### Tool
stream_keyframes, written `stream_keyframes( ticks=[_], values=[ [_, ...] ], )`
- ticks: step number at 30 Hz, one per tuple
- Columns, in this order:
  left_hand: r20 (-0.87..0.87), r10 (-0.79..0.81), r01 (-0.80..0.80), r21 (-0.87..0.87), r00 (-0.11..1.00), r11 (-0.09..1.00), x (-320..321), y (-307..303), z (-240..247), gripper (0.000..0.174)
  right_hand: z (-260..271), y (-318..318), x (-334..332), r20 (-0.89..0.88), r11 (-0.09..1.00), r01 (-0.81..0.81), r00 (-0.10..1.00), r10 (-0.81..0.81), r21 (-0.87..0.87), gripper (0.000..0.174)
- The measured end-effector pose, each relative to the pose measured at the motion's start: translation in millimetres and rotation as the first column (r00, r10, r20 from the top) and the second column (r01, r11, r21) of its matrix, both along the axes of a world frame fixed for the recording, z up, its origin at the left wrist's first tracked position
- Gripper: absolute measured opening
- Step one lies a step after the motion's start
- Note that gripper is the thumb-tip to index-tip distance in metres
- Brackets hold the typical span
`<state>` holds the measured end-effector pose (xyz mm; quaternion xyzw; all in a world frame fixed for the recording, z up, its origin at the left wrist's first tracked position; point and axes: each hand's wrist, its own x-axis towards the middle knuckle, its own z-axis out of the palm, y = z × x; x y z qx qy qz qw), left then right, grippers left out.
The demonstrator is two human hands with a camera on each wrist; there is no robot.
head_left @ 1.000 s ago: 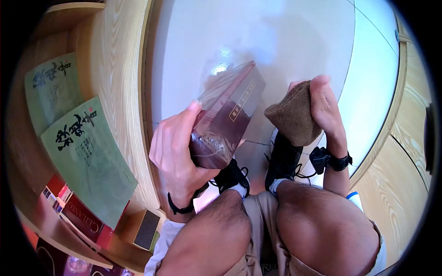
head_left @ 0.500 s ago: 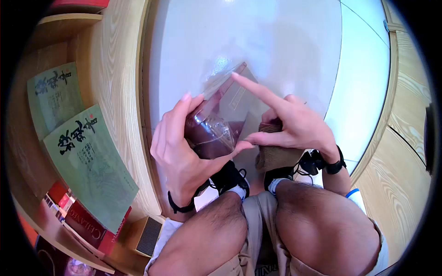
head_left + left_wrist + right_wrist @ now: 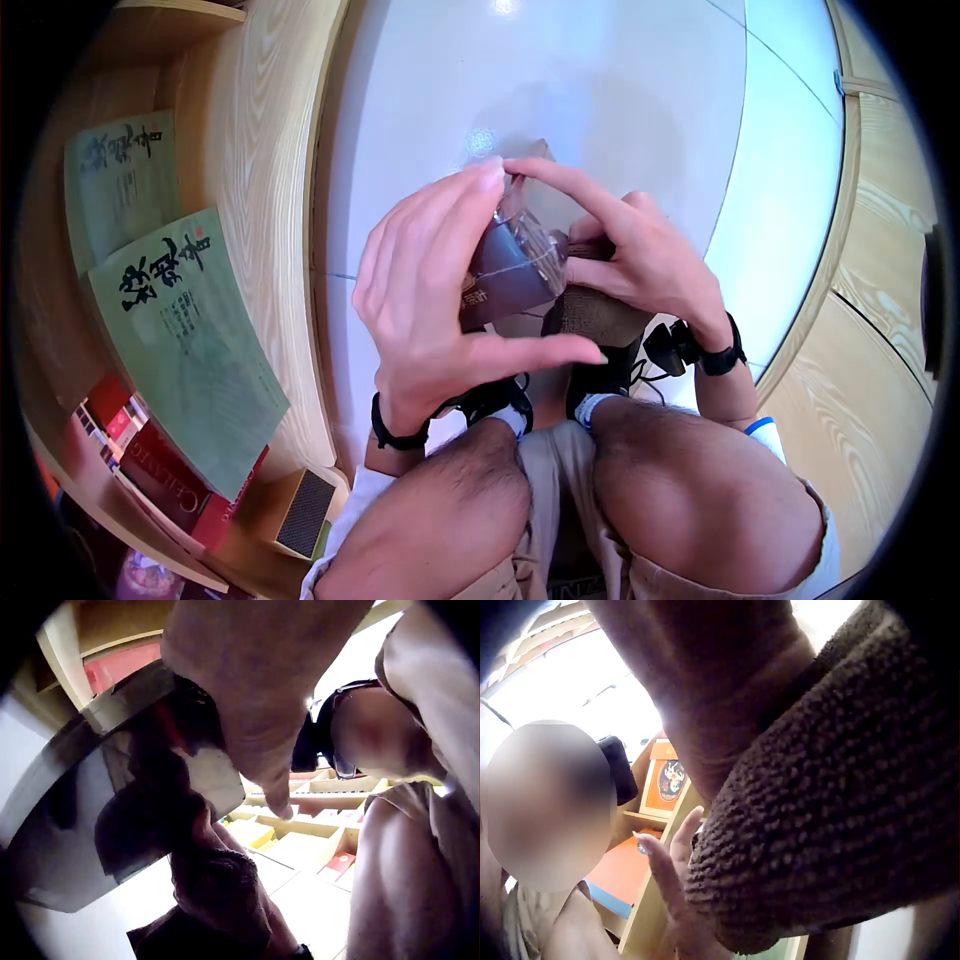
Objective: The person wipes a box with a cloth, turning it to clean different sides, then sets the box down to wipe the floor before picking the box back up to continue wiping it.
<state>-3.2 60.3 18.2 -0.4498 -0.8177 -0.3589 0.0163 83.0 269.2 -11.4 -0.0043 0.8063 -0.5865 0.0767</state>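
In the head view a dark box in clear wrap [image 3: 512, 278] is between the hands, its lettered end tilted up. My left hand [image 3: 430, 275] lies along its left side with long fingers bent slightly at the tips, the thumb stretched out below and off it. My right hand [image 3: 650, 258] grips a brown knitted cloth [image 3: 603, 316] in its lower fingers, while its index finger reaches to the box's upper corner beside the left fingertips. The box's glossy side [image 3: 71, 814] fills the left of the left wrist view. Ribbed cloth [image 3: 832, 817] covers much of the right wrist view.
At left, a wooden shelf [image 3: 285, 200] holds green booklets [image 3: 190, 330], red books [image 3: 165, 475] and a small box with a dark mesh face [image 3: 305, 512]. Pale floor tiles [image 3: 600, 60] lie beyond the hands. Black shoes [image 3: 497, 398] and bare knees are below; wooden cabinets [image 3: 860, 330] stand right.
My right hand came in from the right with the cloth to the box. The box has turned, its end now facing up and right, and the left hand has shifted right, its thumb off the box.
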Motion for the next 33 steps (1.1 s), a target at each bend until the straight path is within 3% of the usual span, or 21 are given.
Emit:
stream_keyframes(
  ticks=[2, 3, 4, 6, 9, 10, 12, 13, 16, 18, 20, 21, 22, 24, 28, 33],
  values=[
    [-0.018, -0.066, 0.068, 0.289, 0.998, 0.955, -1, -3, -13, 0.127, 16, 7, -4, 0.228, 0.998, -0.037, 0.973, 0.026, 0.041, 0.087],
    [0.059, -0.008, -0.024, 0.522, 0.998, 0.853, 1, 3, -27, 0.092, 15, 8, -3, 0.227, 0.998, -0.044, 0.973, 0.033, 0.044, 0.087],
    [0.058, -0.002, -0.029, 0.525, 0.998, 0.850, -1, 2, -32, 0.092, 14, 9, -3, 0.214, 0.997, -0.038, 0.976, 0.023, 0.065, 0.086],
    [0.095, -0.120, 0.011, 0.737, 0.988, 0.676, -5, -1, -38, 0.088, 14, 13, -4, 0.201, 0.995, -0.041, 0.979, 0.022, 0.091, 0.086],
    [0.164, -0.174, -0.014, 0.766, 0.971, 0.643, -7, -7, -43, 0.089, 16, 18, -5, 0.243, 0.998, -0.044, 0.970, 0.032, 0.043, 0.087],
    [0.161, -0.166, -0.019, 0.768, 0.973, 0.640, -5, -9, -46, 0.089, 15, 19, -4, 0.240, 0.998, -0.027, 0.971, 0.012, 0.058, 0.087],
    [0.208, 0.017, -0.150, 0.646, 0.978, 0.748, 2, -15, -57, 0.099, 10, 22, -3, 0.235, 0.997, -0.018, 0.972, -0.001, 0.077, 0.088],
    [0.204, -0.035, -0.099, 0.610, 0.978, 0.786, 0, -23, -62, 0.112, 4, 24, 0, 0.217, 0.998, 0.012, 0.976, -0.025, 0.060, 0.087],
    [0.323, 0.054, -0.230, 0.538, 0.945, 0.811, 12, -31, -71, 0.125, -2, 31, 2, 0.200, 0.998, 0.049, 0.978, -0.056, 0.039, 0.084],
    [0.331, 0.010, -0.193, 0.525, 0.944, 0.829, 12, -42, -79, 0.131, -5, 35, 3, 0.200, 0.998, 0.052, 0.978, -0.059, 0.037, 0.083],
    [0.351, 0.056, -0.181, 0.336, 0.935, 0.924, 16, -47, -81, 0.129, -9, 37, 5, 0.175, 0.995, 0.094, 0.980, -0.097, 0.027, 0.080],
    [0.398, 0.061, -0.203, 0.326, 0.915, 0.923, 18, -45, -76, 0.117, -11, 38, 6, 0.173, 0.997, 0.077, 0.982, -0.081, 0.030, 0.080],
    [0.399, 0.075, -0.218, 0.327, 0.914, 0.920, 21, -44, -76, 0.117, -12, 38, 7, 0.161, 0.994, 0.104, 0.981, -0.107, 0.029, 0.079],
    [0.404, 0.145, -0.225, 0.159, 0.903, 0.961, 23, -43, -75, 0.103, -12, 41, 7, 0.142, 0.992, 0.119, 0.982, -0.122, 0.028, 0.079],
    [0.444, 0.137, -0.231, 0.164, 0.885, 0.959, 25, -34, -77, 0.091, -9, 40, 5, 0.191, 0.988, 0.141, 0.970, -0.152, 0.068, 0.078],
    [0.451, 0.177, -0.265, 0.139, 0.875, 0.954, 21, -32, -74, 0.088, -8, 42, 6, 0.191, 0.988, 0.144, 0.970, -0.153, 0.060, 0.081]
  ],
)
